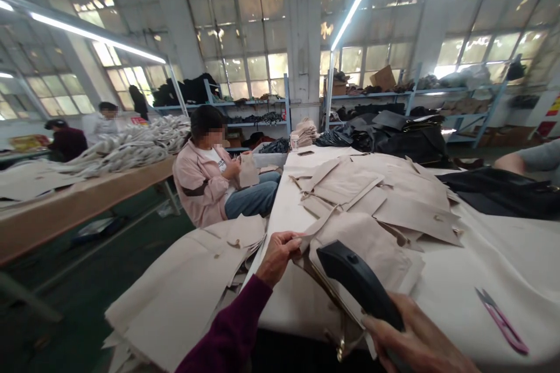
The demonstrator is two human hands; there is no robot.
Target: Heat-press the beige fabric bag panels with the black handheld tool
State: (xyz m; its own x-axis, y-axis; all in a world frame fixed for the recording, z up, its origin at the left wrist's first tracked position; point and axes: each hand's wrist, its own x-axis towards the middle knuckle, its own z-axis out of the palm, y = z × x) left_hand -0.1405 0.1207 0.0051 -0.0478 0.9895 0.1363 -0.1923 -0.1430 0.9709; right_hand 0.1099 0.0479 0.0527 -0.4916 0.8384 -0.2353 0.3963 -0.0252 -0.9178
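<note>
My left hand is closed, thumb and fingers pinching the edge of a beige bag panel at the near side of the table. My right hand is wrapped round a black, curved handheld tool with a blunt, wide end; its exact kind does not show. The tool points up and left, over a stack of beige panels, and hides part of them. Gold-coloured metal fittings hang at the stack's near edge, below the tool.
More beige panels are heaped farther back on the white-covered table. Pink thread snips lie at the right. Another beige stack stands at the left. A seated person handles a beige piece. Black bags lie near another person's arm.
</note>
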